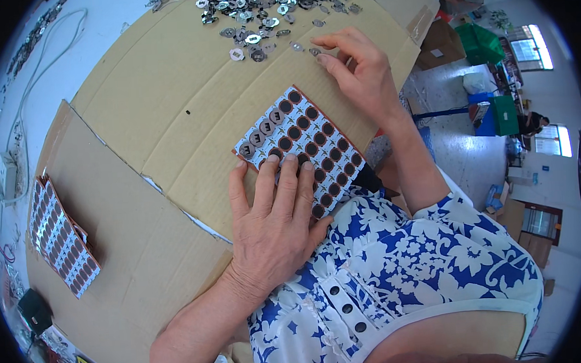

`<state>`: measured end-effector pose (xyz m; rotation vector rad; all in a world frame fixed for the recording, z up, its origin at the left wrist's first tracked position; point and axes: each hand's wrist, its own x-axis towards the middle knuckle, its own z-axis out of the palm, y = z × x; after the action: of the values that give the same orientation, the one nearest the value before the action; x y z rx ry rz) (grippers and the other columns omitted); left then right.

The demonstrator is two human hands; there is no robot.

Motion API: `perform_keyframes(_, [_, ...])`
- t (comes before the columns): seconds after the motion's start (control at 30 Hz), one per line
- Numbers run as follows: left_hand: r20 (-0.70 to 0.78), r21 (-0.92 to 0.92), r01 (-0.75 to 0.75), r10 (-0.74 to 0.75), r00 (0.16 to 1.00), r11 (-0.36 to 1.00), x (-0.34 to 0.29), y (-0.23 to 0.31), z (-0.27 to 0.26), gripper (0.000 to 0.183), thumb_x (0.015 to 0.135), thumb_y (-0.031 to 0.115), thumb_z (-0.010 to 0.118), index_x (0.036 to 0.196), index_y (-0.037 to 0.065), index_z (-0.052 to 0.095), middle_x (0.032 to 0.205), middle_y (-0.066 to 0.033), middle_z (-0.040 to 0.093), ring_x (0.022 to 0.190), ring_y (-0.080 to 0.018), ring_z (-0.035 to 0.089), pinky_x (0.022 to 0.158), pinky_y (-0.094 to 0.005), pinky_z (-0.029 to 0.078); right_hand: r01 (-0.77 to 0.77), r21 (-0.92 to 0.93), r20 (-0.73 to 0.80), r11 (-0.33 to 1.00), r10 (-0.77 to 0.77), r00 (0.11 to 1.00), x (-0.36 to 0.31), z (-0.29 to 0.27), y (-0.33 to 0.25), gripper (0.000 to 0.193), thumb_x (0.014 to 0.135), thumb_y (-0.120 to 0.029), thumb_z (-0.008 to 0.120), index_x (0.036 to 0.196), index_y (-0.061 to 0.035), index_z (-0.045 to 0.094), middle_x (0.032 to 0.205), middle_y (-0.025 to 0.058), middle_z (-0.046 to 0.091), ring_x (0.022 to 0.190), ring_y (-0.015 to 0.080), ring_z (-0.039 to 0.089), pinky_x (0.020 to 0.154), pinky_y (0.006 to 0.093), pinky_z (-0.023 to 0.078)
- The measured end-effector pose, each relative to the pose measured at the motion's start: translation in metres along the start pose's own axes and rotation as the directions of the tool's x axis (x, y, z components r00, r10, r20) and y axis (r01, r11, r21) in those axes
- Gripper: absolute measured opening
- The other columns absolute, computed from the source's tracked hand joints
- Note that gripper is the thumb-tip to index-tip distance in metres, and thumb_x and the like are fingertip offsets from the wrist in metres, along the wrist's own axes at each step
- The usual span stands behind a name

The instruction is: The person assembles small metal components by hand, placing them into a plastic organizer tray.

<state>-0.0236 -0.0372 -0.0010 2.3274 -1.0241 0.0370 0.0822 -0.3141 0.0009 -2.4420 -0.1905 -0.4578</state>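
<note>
Closest to the blue-and-white floral blouse [400, 268], the person's left hand [270, 232] lies palm down, fingers slightly parted, on a blue-and-white rectangular sheet with reddish-brown edges [323, 151] and rows of black round discs. This sheet rests at a slant on tan corrugated cardboard [170, 148]; four silver slotted metal pieces [266, 126] cover discs along its upper-left edge. Beyond it, the right hand [363, 66] has thumb and forefinger curved around a small grey metal piece [314, 51]; whether they pinch it, I cannot tell. Off to the left, similar patterned sheets [63, 239] lie stacked. Farther up, a heap of shiny metal pieces [255, 6] spreads over the cardboard. Green plastic crates [480, 43] stand in the background at right.
</note>
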Motion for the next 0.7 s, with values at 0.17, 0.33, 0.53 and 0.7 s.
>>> perform_keyframes(0.17, [0.008,-0.004,0.0,0.0,1.0,1.0,0.0,-0.002,0.001,0.083,0.088,0.046,0.085,0.153,-0.002,0.063,0.155,-0.0218,0.059,0.146,-0.0405,0.054,0.126,-0.074,0.03,0.14,-0.062,0.102,0.988,-0.134,0.986,0.015,0.0,0.033,0.019,0.1,-0.009,0.078,0.119,-0.0058,0.081,0.098,0.009,0.072,0.082,0.0228,0.074,0.078,0.0395,0.059])
perform_keyframes(0.33, [0.009,-0.006,-0.001,0.001,1.0,1.0,0.0,-0.002,0.001,0.083,0.088,0.046,0.085,0.152,-0.002,0.063,0.155,-0.0218,0.059,0.146,-0.0408,0.054,0.126,-0.0742,0.03,-0.268,0.198,0.199,0.943,0.229,0.953,0.014,-0.011,0.029,0.022,0.101,-0.006,0.076,0.122,-0.0067,0.082,0.105,0.0071,0.076,0.089,0.026,0.075,0.083,0.0358,0.06])
perform_keyframes(0.53, [0.003,-0.003,-0.004,0.004,1.0,1.0,0.0,-0.002,0.001,0.083,0.087,0.046,0.085,0.152,-0.002,0.064,0.154,-0.0217,0.059,0.146,-0.0409,0.054,0.126,-0.0743,0.03,0.231,-0.002,0.156,0.973,-0.228,0.961,0.016,-0.014,0.032,0.02,0.104,-0.001,0.07,0.121,-0.003,0.08,0.105,0.0055,0.076,0.087,0.0161,0.071,0.082,0.032,0.059])
perform_keyframes(0.7, [-0.004,0.032,0.005,-0.005,1.0,0.999,0.002,-0.003,0.0,0.084,0.086,0.049,0.086,0.153,0.003,0.065,0.152,-0.0196,0.062,0.139,-0.0404,0.058,0.124,-0.0683,0.035,0.18,0.1,0.209,0.979,-0.198,0.958,0.015,-0.01,0.02,0.016,0.103,0.0,0.072,0.118,-0.0004,0.079,0.103,0.0034,0.076,0.09,0.0114,0.071,0.081,0.0298,0.058])
